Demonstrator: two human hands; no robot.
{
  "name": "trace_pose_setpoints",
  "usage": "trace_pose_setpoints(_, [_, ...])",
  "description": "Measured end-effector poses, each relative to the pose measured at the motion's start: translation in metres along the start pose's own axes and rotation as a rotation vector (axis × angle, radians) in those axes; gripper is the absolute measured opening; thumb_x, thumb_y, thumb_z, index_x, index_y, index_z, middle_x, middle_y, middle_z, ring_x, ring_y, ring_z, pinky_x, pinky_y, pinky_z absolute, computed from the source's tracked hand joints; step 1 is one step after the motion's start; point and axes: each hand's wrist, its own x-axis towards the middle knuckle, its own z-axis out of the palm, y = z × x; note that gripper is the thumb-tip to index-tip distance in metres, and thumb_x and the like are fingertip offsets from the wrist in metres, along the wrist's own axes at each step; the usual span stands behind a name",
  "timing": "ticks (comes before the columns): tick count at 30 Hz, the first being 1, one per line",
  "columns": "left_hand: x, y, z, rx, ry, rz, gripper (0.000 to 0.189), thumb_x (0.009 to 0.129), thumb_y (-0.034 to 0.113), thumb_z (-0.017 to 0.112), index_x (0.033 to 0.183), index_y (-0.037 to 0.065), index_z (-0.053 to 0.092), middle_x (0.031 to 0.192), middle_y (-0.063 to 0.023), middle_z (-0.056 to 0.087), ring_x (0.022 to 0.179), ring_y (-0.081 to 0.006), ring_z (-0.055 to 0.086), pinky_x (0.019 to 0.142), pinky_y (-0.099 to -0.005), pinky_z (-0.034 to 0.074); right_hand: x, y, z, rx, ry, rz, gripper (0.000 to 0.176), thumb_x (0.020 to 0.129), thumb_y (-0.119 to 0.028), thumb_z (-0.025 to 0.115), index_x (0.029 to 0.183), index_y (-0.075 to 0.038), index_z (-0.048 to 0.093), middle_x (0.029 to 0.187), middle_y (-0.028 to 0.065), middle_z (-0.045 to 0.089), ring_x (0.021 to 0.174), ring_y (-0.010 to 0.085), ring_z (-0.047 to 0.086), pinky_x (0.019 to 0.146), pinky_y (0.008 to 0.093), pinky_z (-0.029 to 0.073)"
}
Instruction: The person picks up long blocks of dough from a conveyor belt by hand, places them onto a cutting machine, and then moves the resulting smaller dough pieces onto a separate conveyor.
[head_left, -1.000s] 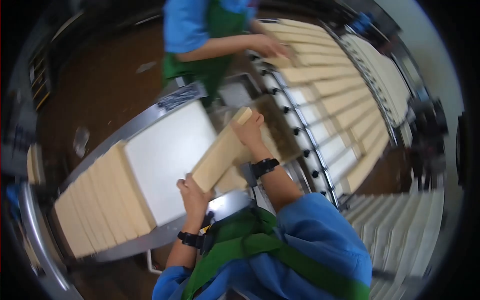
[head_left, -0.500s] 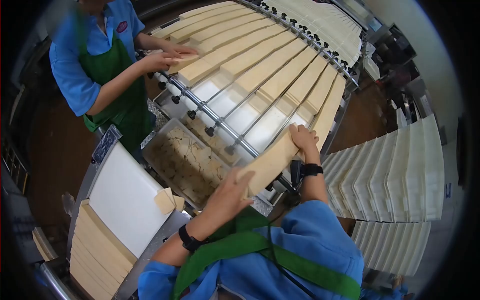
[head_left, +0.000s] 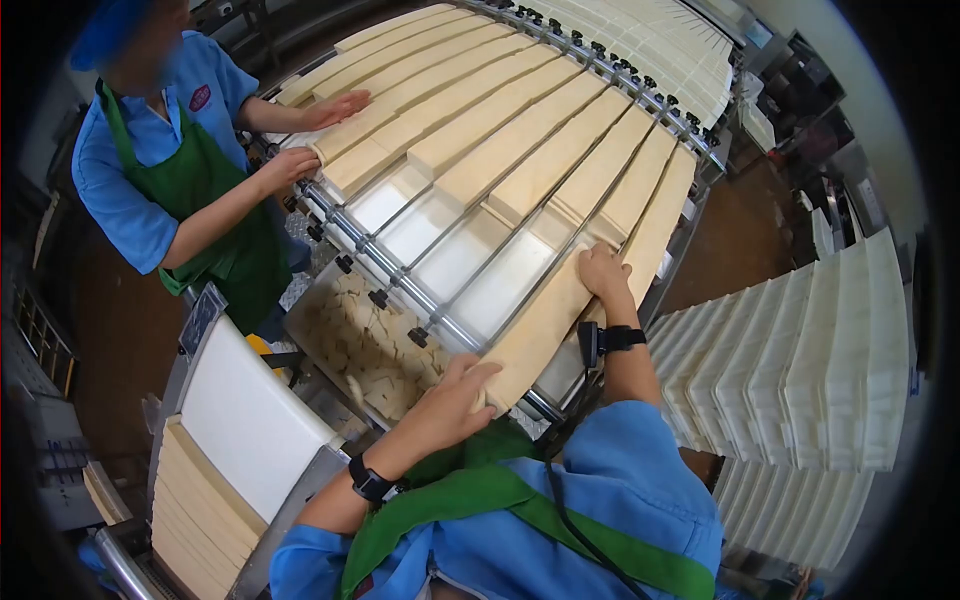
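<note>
Co-worker's badge unreadable; left hand and right hand, grip on tan slab.

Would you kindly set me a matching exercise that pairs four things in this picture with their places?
Things:
1. left hand
2. right hand
3. scraps
4. white trays

Places:
a. stacked at the right edge
b. on the far end of the slab
c. on the slab's near end
d. piled to the left of the left hand

Pairs: 1-c, 2-b, 3-d, 4-a.
</note>
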Motion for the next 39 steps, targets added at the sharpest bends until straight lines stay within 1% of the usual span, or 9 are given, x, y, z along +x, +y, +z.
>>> trace_pose_setpoints(8, [0.065, -0.051, 0.048, -0.015, 0.032, 0.171, 0.051, 0.083, 0.004, 0.053, 0.132, 0.013, 0.040, 0.138, -0.0245, 0.021, 0.125, -0.0426, 0.035, 0.102, -0.0387, 0.034, 0.002, 0.014, 0.030, -0.043, 0.345, -0.088, 0.057, 0.089, -0.032, 0.045, 0.138, -0.003, 0.034, 0.146, 0.0180, 0.029, 0.134, 0.0380, 0.025, 0.102, 0.0607, 0.018])
trace_pose_setpoints(18, [0.060, -0.073, 0.041, -0.074, 0.240, 0.282, 0.060, 0.072, -0.004, 0.045, 0.131, 0.006, 0.041, 0.133, -0.0217, 0.034, 0.128, -0.0381, 0.032, 0.108, -0.0388, 0.026, -0.119, -0.027, 0.050, 0.114, 0.068, -0.592, 0.070, 0.088, -0.045, 0.048, 0.141, -0.003, 0.028, 0.148, 0.0210, 0.022, 0.137, 0.0412, 0.016, 0.104, 0.0633, 0.013])
trace_pose_setpoints(23, [0.013, -0.107, -0.004, -0.184, 0.460, 0.114, 0.062, 0.070, -0.004, 0.047, 0.131, 0.004, 0.038, 0.131, -0.0147, 0.037, 0.128, -0.0278, 0.033, 0.109, -0.0370, 0.023, -0.129, -0.033, 0.062, -0.146, 0.050, -0.718, 0.079, 0.085, -0.049, 0.051, 0.143, -0.002, 0.023, 0.149, 0.0225, 0.019, 0.138, 0.0438, 0.012, 0.105, 0.0640, 0.011])
trace_pose_setpoints(26, [-0.013, -0.138, -0.025, -0.200, 0.743, 0.066, 0.061, 0.079, 0.003, 0.054, 0.136, 0.005, 0.032, 0.135, -0.0202, 0.031, 0.129, -0.0334, 0.032, 0.109, -0.0382, 0.024, -0.129, -0.036, 0.067, -0.113, 0.055, -0.694, 0.079, 0.085, -0.050, 0.052, 0.143, -0.003, 0.025, 0.149, 0.0224, 0.017, 0.138, 0.0443, 0.011, 0.105, 0.0638, 0.010])
trace_pose_setpoints(27, [-0.026, -0.149, -0.029, 0.086, 0.832, -0.033, 0.066, 0.081, 0.006, 0.058, 0.140, 0.006, 0.028, 0.142, -0.0231, 0.023, 0.131, -0.0348, 0.029, 0.108, -0.0387, 0.026, -0.133, -0.042, 0.065, -0.092, 0.045, -0.714, 0.079, 0.085, -0.050, 0.051, 0.143, -0.003, 0.025, 0.149, 0.0226, 0.018, 0.138, 0.0443, 0.011, 0.105, 0.0638, 0.010])
trace_pose_setpoints(28, [-0.038, -0.147, -0.031, -0.056, 0.864, -0.194, 0.071, 0.082, 0.009, 0.060, 0.143, 0.008, 0.023, 0.145, -0.0255, 0.016, 0.132, -0.0366, 0.027, 0.108, -0.0401, 0.026, -0.135, -0.051, 0.057, -0.072, 0.046, -0.733, 0.078, 0.085, -0.050, 0.051, 0.143, -0.004, 0.025, 0.149, 0.0227, 0.018, 0.138, 0.0443, 0.011, 0.105, 0.0637, 0.010])
trace_pose_setpoints(30, [-0.062, -0.165, -0.022, 0.219, 1.003, -0.323, 0.065, 0.080, 0.009, 0.062, 0.139, 0.008, 0.033, 0.140, -0.0248, 0.027, 0.129, -0.0393, 0.032, 0.106, -0.0430, 0.030, -0.137, -0.070, 0.057, -0.037, 0.010, -0.787, 0.078, 0.086, -0.050, 0.051, 0.143, -0.004, 0.025, 0.149, 0.0229, 0.018, 0.138, 0.0444, 0.011, 0.105, 0.0637, 0.010])
trace_pose_setpoints(37, [-0.158, -0.181, 0.037, 0.693, 0.459, -0.267, 0.019, 0.069, 0.012, 0.061, 0.086, 0.006, 0.067, 0.107, -0.0104, 0.058, 0.115, -0.0291, 0.048, 0.101, -0.0433, 0.035, -0.140, -0.122, 0.098, -0.057, -0.031, -0.962, 0.074, 0.081, -0.047, 0.058, 0.137, -0.004, 0.035, 0.142, 0.0297, 0.025, 0.132, 0.0447, 0.023, 0.102, 0.0610, 0.019])
trace_pose_setpoints(39, [-0.165, -0.184, 0.044, 0.699, 0.481, -0.263, 0.021, 0.068, 0.011, 0.061, 0.088, 0.007, 0.067, 0.106, -0.0079, 0.059, 0.115, -0.0270, 0.048, 0.099, -0.0434, 0.036, -0.140, -0.125, 0.099, -0.070, -0.001, -1.033, 0.072, 0.079, -0.045, 0.061, 0.134, -0.004, 0.040, 0.135, 0.0295, 0.031, 0.127, 0.0439, 0.028, 0.099, 0.0585, 0.024])
